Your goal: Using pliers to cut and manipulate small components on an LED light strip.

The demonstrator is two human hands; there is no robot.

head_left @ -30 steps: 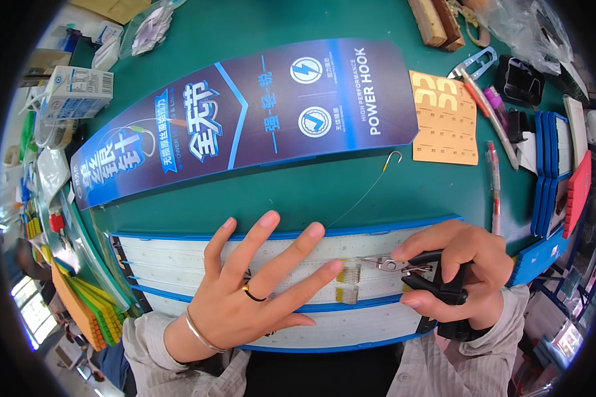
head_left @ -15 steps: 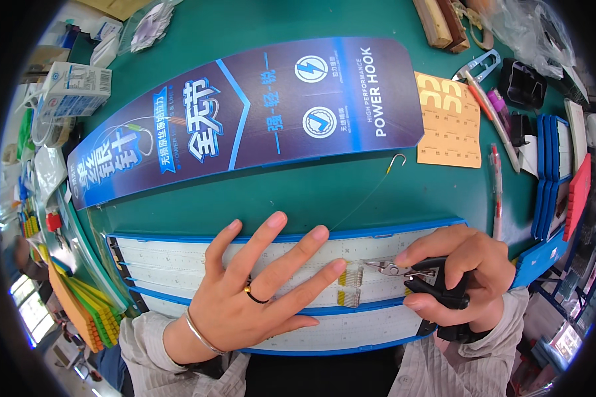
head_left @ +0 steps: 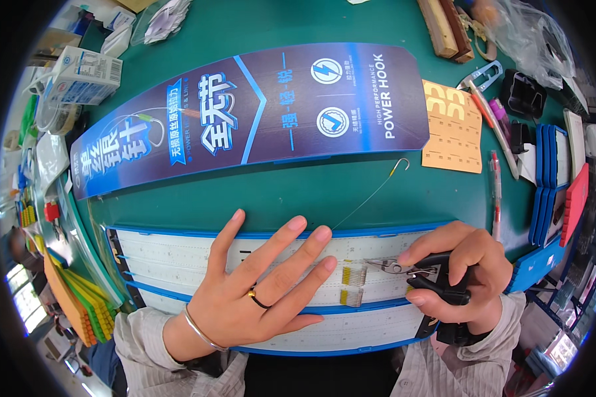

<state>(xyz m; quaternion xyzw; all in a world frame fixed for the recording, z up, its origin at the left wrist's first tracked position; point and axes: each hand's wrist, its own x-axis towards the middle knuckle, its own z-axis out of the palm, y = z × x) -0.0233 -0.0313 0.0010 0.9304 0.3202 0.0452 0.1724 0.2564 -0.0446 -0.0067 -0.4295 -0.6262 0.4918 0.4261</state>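
A long blue-rimmed case (head_left: 172,258) with white ruled panels lies before me. Spread across its left half is my left hand (head_left: 255,291), fingers stretched out flat. Its fingertips are nearest two small rows of fishhooks, an upper row (head_left: 354,272) and a lower row (head_left: 351,296), both with yellow bindings. Small pliers (head_left: 427,278) with black handles are gripped in my right hand (head_left: 470,268); their jaws point left, close to the upper row. From under my left fingertips a thin line runs to a single fishhook (head_left: 402,165) on the green table.
Beyond the case lies a large dark-blue printed board (head_left: 291,99) with a loop of line on it. To its right are a tan card (head_left: 450,142), a red pen (head_left: 495,192) and several blue cases (head_left: 549,178). A white carton (head_left: 86,76) stands at the left.
The view has shifted slightly, so the board sits further right. My left fingertips have drawn a little away from the hook rows. The pliers stay beside the upper row.
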